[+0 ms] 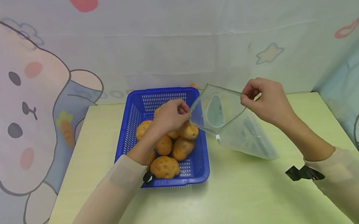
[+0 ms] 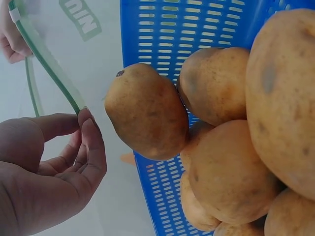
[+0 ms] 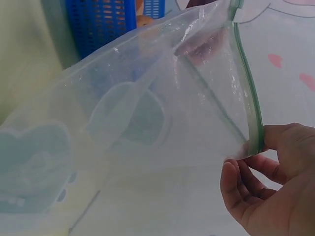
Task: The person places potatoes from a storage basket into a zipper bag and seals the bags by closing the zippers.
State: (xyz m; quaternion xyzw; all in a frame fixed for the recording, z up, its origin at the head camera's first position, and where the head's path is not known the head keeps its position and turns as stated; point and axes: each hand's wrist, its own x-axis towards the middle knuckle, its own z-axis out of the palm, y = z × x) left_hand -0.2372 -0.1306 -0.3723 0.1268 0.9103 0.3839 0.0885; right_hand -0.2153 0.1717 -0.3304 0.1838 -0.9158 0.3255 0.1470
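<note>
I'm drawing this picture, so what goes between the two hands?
A see-through zip bag, its mouth spread open. The head view shows it: the left hand pinches one side, the right hand the other.

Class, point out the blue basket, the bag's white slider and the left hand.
Blue basket (image 1: 181,181), head view, front rim.
White slider (image 1: 217,137), head view, its middle.
Left hand (image 1: 170,116), head view, back of hand.

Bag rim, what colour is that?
The bag rim is green, clearest in the right wrist view.
</note>
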